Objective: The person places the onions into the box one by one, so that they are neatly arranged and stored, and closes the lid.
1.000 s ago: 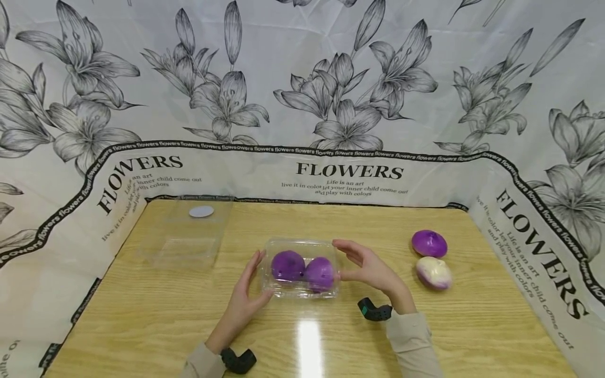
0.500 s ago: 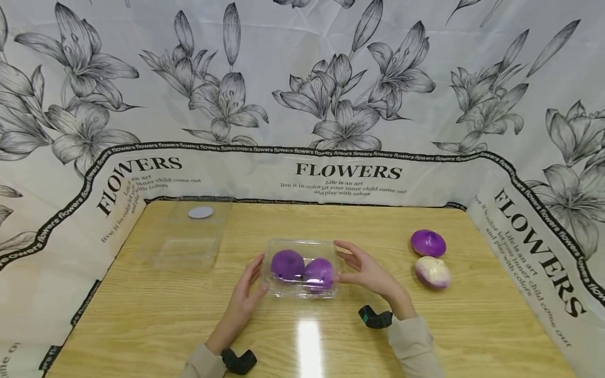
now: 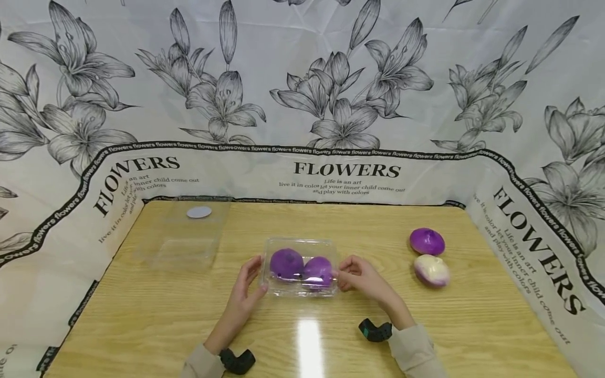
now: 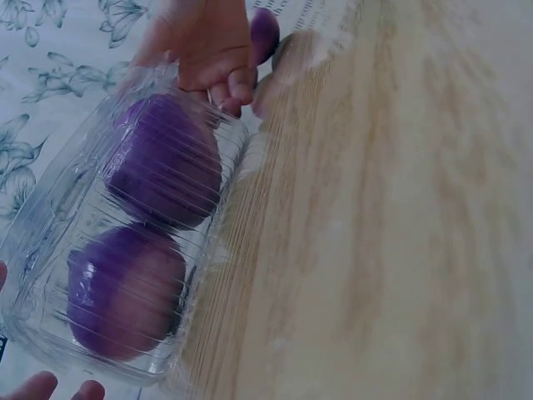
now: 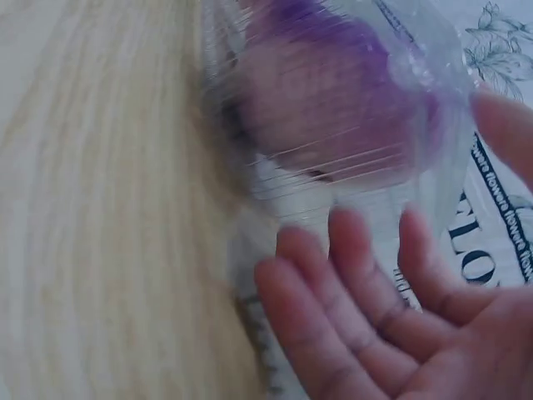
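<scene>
A clear plastic clamshell box (image 3: pixel 283 289) sits mid-table with its lid down, and two round purple turnip-like vegetables (image 3: pixel 286 264) show through it. Along its left side lies my left hand (image 3: pixel 242 294), fingers loosely bent and thumb near the front corner. At the right end my right hand (image 3: pixel 368 283) has its thumb tip at the box edge. In the right wrist view, the fingers (image 5: pixel 358 317) of that hand are loosely bent and apart from one another, just below the box. Neither hand plainly wraps round the box.
Two more turnip-like vegetables stand at the right: a purple one (image 3: pixel 427 241) behind a cream-and-purple one (image 3: pixel 432 271). A second clear plastic box (image 3: pixel 189 252) with a white oval sticker (image 3: pixel 199 212) is at the back left. Flower-printed cloth (image 3: pixel 347 181) walls the table.
My right hand's fingers have come off the box's far right corner and drawn nearer to me beside its right end. The left hand and the box have hardly moved.
</scene>
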Demonstrator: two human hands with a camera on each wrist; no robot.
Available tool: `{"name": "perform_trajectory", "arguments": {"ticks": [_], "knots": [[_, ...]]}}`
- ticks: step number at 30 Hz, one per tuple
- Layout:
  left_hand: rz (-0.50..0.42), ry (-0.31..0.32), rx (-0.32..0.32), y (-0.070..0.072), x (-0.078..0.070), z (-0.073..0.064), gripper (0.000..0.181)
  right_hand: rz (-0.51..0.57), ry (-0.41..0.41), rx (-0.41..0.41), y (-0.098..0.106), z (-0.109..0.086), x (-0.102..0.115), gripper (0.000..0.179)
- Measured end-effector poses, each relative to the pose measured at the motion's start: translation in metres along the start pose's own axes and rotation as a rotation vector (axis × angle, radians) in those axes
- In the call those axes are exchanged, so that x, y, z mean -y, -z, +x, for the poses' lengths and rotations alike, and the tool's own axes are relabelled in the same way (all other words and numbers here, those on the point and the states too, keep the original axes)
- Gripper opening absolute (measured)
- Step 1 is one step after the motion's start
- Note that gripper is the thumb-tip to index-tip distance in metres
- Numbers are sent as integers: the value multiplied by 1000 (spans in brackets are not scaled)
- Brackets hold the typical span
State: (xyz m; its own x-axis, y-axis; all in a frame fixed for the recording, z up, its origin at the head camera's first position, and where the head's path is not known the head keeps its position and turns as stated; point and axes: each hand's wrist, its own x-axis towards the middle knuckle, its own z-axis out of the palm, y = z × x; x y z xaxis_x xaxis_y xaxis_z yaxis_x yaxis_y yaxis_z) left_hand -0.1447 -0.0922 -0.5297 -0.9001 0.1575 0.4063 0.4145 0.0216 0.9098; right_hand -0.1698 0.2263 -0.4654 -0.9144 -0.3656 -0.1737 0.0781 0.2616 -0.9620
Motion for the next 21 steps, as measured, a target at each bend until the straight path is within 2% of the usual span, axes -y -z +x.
{"name": "perform_trajectory", "arguments": {"ticks": [2,5,10,16,21], "knots": [[7,-3,-13,0,-1,0,56,38,-4,61,0,1,-5,30],[13,11,-44,-1,-4,1,43,111,8,141,0,2,-12,32],[2,62,-75,-2,-7,0,30,198,44,208,0,3,-21,31],[-25,108,-55,-1,-7,0,27,310,109,278,1,2,-27,16],[-39,117,20,1,-7,0,11,309,131,298,0,1,-28,13]]}}
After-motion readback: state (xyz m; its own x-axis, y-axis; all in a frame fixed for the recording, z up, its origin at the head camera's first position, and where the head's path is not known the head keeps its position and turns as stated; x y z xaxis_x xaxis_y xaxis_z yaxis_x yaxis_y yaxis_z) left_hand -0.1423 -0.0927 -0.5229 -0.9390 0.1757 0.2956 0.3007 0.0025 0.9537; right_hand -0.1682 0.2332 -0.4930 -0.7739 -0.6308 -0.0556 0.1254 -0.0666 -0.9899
